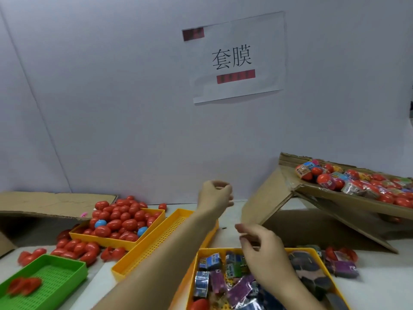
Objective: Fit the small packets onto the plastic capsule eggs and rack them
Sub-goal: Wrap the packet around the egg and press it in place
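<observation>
Our left hand (215, 195) hung raised, fingers curled round nothing; our right hand (260, 245) hovered, loosely curled and holding nothing, over the near yellow plastic tray of small printed packets (220, 280). The red plastic capsule eggs (121, 220) lay far left. We judged it best to pinch one packet by its edge.

Three yellow trays (156, 214), one green tray (80, 268)

Bare table strip (232, 217) between empty yellow tray (161, 242) and tilted cardboard box (263, 204)

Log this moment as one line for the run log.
left hand: raised, fingers curled, empty | right hand: over packet tray, holding nothing visible | wrapped eggs: in cardboard box
</observation>
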### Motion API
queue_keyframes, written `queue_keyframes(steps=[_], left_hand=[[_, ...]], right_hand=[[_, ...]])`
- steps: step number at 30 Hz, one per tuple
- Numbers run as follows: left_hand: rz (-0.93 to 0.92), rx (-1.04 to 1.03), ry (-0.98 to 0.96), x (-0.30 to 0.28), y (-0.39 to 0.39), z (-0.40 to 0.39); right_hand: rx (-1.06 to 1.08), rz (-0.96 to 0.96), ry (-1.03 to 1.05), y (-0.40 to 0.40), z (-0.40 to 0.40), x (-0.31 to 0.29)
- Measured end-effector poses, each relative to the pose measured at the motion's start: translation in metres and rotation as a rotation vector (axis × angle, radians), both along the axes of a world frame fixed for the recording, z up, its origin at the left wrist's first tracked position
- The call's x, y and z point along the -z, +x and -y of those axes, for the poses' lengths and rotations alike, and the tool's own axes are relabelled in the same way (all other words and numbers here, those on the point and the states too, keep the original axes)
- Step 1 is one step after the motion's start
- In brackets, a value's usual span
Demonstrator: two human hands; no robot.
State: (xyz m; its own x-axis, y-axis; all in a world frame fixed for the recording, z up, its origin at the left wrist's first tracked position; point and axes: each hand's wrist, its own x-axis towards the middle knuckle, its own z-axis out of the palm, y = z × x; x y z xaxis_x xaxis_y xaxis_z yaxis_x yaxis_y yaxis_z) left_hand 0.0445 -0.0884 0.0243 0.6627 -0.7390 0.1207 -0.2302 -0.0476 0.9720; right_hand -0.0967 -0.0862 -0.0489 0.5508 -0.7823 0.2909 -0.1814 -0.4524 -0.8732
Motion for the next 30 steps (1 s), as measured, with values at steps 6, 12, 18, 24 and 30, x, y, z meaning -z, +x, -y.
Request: queue_keyframes(steps=[6,12,18,24,30], left_hand=[[0.443,-0.218,0.362,0.037,0.108,-0.030],[0.701,-0.297,0.610,0.046,0.187,-0.014],[0.817,-0.219,0.885,0.054,0.219,0.022],[0.836,-0.236,1.004,0.069,0.236,0.036],[0.867,-0.304,0.916,0.059,0.220,0.033]], right_hand=[[-0.028,-0.035,-0.059,0.002,-0.002,0.002],[-0.028,-0.079,-0.110,0.005,0.002,-0.003],[0.025,-0.092,-0.073,0.006,0.011,-0.004],[0.014,-0.167,-0.134,0.003,0.019,-0.005],[0.056,-0.137,-0.091,0.008,0.020,-0.002]])
